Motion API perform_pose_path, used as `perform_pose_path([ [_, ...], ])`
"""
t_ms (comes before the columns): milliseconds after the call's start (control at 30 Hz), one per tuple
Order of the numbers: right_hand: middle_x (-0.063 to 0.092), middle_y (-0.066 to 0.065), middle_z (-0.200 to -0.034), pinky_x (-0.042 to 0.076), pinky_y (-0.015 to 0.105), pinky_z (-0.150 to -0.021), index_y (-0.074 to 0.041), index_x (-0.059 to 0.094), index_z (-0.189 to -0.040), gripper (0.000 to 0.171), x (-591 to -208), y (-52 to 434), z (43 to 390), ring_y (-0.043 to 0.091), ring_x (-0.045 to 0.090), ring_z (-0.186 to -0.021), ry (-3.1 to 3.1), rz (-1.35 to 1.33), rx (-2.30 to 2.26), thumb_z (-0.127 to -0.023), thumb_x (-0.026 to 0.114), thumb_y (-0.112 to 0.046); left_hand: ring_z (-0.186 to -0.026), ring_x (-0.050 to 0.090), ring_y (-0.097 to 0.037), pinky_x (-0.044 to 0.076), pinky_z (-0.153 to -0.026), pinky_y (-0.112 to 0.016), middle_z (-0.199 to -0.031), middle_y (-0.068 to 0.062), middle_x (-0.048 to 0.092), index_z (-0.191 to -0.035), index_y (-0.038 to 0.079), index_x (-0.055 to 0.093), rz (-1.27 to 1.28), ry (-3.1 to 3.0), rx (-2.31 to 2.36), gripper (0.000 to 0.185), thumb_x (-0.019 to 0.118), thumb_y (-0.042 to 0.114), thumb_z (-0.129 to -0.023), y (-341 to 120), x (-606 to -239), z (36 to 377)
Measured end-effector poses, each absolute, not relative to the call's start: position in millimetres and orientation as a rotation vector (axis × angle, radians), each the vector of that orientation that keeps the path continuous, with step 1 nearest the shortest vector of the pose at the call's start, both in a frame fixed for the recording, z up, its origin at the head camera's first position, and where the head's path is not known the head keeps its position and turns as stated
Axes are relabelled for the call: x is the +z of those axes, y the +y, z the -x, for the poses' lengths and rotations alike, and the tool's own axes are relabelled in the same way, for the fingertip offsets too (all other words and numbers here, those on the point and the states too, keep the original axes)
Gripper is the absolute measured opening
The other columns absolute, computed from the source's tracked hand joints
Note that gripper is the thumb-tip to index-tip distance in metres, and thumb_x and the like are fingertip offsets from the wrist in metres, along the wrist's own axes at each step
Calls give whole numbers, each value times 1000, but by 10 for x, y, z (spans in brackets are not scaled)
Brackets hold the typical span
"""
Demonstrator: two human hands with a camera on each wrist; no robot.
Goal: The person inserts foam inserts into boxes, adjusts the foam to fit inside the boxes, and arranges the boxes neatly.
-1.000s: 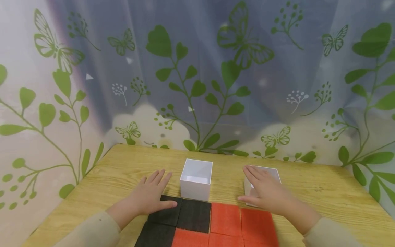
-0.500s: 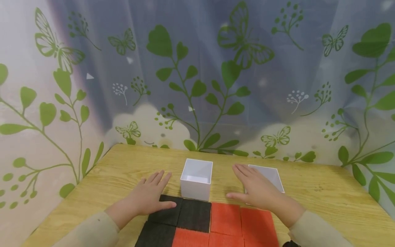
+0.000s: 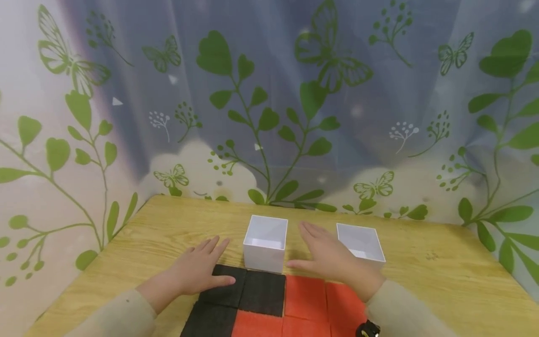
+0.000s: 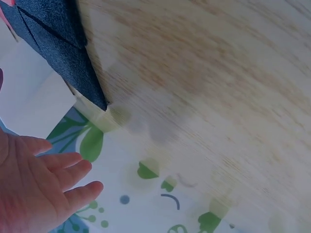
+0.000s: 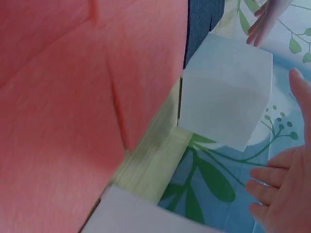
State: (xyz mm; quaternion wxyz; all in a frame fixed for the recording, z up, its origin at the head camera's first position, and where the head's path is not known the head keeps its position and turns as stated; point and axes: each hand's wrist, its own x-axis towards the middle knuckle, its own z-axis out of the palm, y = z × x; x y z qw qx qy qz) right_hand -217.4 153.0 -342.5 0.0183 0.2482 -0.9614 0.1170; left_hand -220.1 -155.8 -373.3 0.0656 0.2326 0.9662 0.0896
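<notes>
Two white open-topped boxes stand behind the felt-like squares: the middle box [image 3: 264, 257] and the right box [image 3: 363, 241]. My left hand [image 3: 191, 267], fingers spread and holding nothing, is left of the middle box, its thumb over a black square [image 3: 223, 296]. Between the two boxes hovers my right hand [image 3: 326, 255], fingers straight and nothing in them; its thumb points at the middle box and its wrist covers part of the right box. In the right wrist view, the right palm [image 5: 284, 194] shows beside the middle box [image 5: 226, 92].
Black squares and red squares [image 3: 305, 297] lie edge to edge at the front of the wooden table [image 3: 438, 271]. A leaf-and-butterfly patterned curtain [image 3: 269, 117] hangs along the table's back edge. Something small and black [image 3: 368, 329] shows at the right sleeve.
My right hand has moved left, from over the right box to the gap between the boxes, uncovering most of that box. The left hand stays almost where it was.
</notes>
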Motion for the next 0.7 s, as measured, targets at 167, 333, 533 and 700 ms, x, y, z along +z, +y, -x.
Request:
perform_pose_path([
  [167, 27, 20, -148, 25, 46, -107, 4, 25, -144, 97, -3446, 1409, 2220, 36, 29, -133, -3004, -743, 464, -79, 64, -56, -131, 30, -41, 27, -98, -62, -148, -21, 26, -148, 11, 25, -719, 2889, 267, 91, 53, 65, -82, -1545, -3710, 2190],
  [333, 24, 19, -149, 25, 44, -107, 3, 19, -146, 102, -3476, 1333, 2289, 34, 29, -134, -3046, -697, 541, -78, 69, -53, -130, 32, -42, 27, -98, -62, -148, -21, 26, -148, 11, 26, -725, 2879, 302, 90, 55, 64, -81, -1540, -3698, 2162],
  [533, 12, 22, -151, 22, 45, -108, 6, 8, -146, 109, -3522, 1275, 2396, 33, 20, -137, -3036, -671, 831, -76, 73, -47, -130, 32, -42, 26, -97, -63, -148, -21, 26, -148, 12, 26, -720, 2873, 337, 90, 56, 63, -81, -1559, -3693, 2144],
  [700, 1, 24, -151, 18, 45, -109, 6, 0, -146, 113, -3524, 1227, 2450, 33, 9, -139, -3030, -670, 1047, -76, 74, -44, -129, 33, -42, 27, -97, -63, -148, -21, 26, -148, 10, 27, -724, 2874, 332, 90, 56, 64, -81, -1583, -3700, 2147],
])
